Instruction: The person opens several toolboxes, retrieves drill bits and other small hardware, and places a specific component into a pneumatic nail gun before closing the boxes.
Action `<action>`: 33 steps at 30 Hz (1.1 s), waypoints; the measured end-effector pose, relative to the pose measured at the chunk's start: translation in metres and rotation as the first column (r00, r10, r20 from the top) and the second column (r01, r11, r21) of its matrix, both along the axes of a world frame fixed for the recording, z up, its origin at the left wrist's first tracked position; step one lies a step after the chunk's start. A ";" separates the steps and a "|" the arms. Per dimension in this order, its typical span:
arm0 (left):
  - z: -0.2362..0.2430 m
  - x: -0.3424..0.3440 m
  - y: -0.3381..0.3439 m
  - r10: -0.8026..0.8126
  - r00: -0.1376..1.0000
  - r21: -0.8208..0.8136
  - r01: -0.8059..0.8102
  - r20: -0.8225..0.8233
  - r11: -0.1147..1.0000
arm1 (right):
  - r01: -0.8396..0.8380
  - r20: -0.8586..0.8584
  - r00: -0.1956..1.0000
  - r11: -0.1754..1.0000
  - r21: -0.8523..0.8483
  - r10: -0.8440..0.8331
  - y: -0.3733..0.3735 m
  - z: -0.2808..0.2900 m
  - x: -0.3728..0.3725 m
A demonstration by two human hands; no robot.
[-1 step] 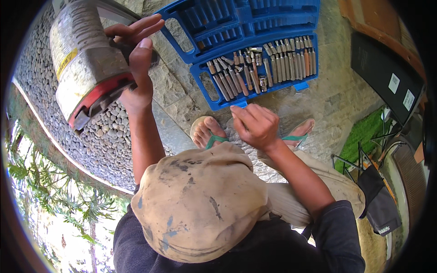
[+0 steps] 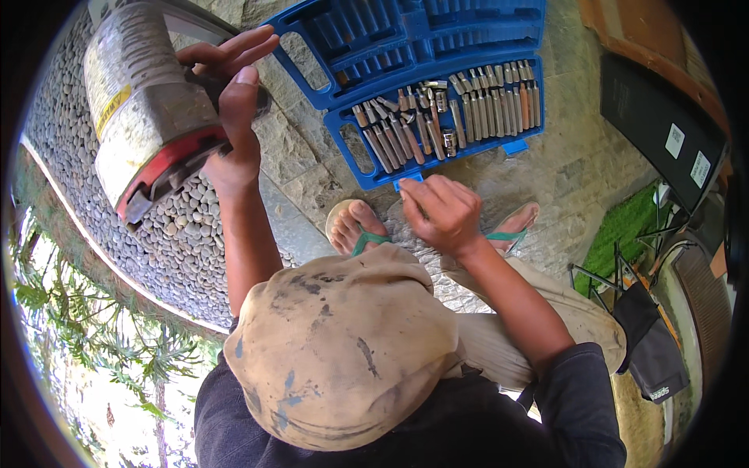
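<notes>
Up at the top left, the left hand (image 2: 234, 117) is wrapped around the dark handle of a grey power tool (image 2: 148, 109), fingers curled over the grip and the thumb alongside — a full, firm hold. That tool is a bulky, dusty body with a yellow label on its flank and a red-edged base turned down toward the pebbles (image 2: 179, 234); it is raised off the ground, tilted, above the pebble strip. Lower and nearer the middle, the right hand (image 2: 441, 214) is bunched with its fingertips pinched together; whether a small part sits between them cannot be told. It hangs just below the near edge of the blue case (image 2: 437, 78), which lies open on the stone paving (image 2: 562, 171). One half of the case holds a row of metal bits (image 2: 437, 117), most lying side by side in their slots, a few loose and crooked near the centre. Under the right hand are two feet in green-strapped sandals (image 2: 367, 230) on the paving. A stained tan cap (image 2: 343, 343) fills the foreground, over a dark sleeve (image 2: 577, 398). Off to the right lie a patch of green matting (image 2: 624, 226) and a black panel (image 2: 663, 125).
</notes>
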State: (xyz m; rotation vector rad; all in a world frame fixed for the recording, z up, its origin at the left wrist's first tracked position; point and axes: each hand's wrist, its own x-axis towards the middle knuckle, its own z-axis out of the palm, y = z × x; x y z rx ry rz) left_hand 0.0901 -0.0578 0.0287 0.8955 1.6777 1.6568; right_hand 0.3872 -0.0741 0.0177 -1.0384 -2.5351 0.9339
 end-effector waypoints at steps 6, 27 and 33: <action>0.003 0.001 0.003 0.017 1.000 0.021 -0.016 -0.025 1.000 | 0.049 0.033 0.998 0.998 0.033 -0.050 0.014 -0.007 0.015; -0.003 -0.003 0.004 -0.027 0.993 0.056 0.034 -0.111 0.998 | 0.206 0.058 0.976 0.974 0.089 -0.212 0.017 -0.006 0.028; 0.000 -0.002 0.006 -0.039 0.990 0.019 0.042 -0.136 0.999 | 0.256 0.037 0.965 0.963 0.087 -0.260 0.020 -0.014 0.035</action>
